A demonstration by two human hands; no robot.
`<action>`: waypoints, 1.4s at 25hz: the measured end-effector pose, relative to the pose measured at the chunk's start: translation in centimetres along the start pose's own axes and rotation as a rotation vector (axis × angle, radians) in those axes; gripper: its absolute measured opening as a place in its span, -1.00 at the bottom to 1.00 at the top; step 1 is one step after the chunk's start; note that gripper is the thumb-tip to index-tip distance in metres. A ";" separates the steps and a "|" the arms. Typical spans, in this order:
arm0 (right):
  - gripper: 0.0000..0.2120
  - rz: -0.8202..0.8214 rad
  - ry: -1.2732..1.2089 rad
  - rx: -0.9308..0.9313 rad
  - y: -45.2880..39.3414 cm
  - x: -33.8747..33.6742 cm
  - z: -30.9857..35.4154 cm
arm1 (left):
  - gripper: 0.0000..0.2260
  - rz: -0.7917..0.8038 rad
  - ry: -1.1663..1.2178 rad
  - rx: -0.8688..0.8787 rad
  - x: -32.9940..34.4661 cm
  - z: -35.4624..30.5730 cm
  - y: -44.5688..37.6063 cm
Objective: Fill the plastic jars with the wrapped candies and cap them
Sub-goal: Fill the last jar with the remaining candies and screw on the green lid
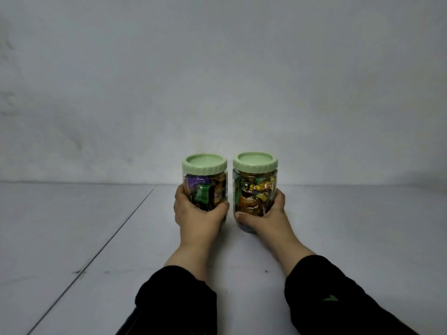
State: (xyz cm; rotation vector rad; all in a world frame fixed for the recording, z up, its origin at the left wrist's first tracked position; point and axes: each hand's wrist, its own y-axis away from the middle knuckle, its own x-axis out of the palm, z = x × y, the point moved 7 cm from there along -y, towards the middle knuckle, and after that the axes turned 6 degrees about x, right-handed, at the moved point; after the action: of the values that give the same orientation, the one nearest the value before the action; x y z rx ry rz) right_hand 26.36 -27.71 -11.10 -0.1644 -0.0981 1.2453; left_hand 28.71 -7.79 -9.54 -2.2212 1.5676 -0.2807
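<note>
Between hands, two capped jars.

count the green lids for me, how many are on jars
2. One green lid caps the left jar, gripped by the left hand; the other lid caps the right jar, gripped by the right hand.

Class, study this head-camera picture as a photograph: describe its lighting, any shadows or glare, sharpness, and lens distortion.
Head view: dim, flat, greyish light, darkening toward the corners; no hard shadows or strong glare, only faint glints on the candies in the right jar; the left jar, left hand and right hand look slightly soft; wide-angle stretch splays the black sleeves at the bottom edge.
</note>
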 end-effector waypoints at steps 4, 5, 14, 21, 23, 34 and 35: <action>-0.04 0.156 0.026 0.044 -0.3 -0.7 -0.4 | -0.11 0.078 0.057 -0.026 0.1 0.0 0.1; -0.08 0.164 0.044 0.039 -0.3 -0.9 -0.5 | -0.13 0.104 0.064 -0.019 0.2 0.0 0.1; 0.01 0.184 0.169 0.013 0.1 -0.7 -0.7 | -0.15 0.109 0.061 0.012 0.1 0.3 -0.5; -0.26 0.001 0.284 0.195 5.4 -4.9 -0.3 | -0.18 -0.048 -0.442 0.011 -1.9 -2.0 4.2; -0.38 0.004 0.442 0.164 8.1 -7.5 0.3 | -0.34 0.080 -0.545 0.040 -0.9 -3.2 6.5; -0.87 -0.344 0.960 0.176 20.0 -31.7 3.9 | -0.86 0.919 -0.436 0.397 13.8 -10.2 23.4; -0.89 -0.495 0.876 0.179 20.7 -34.3 4.5 | -0.81 0.941 -0.421 0.388 15.3 -10.7 24.4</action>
State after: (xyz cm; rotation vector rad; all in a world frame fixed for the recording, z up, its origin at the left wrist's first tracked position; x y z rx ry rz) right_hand -4.60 -53.46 -9.81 -0.4833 0.6914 0.6028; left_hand 9.04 -31.33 -11.58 -1.0016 1.8938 0.1485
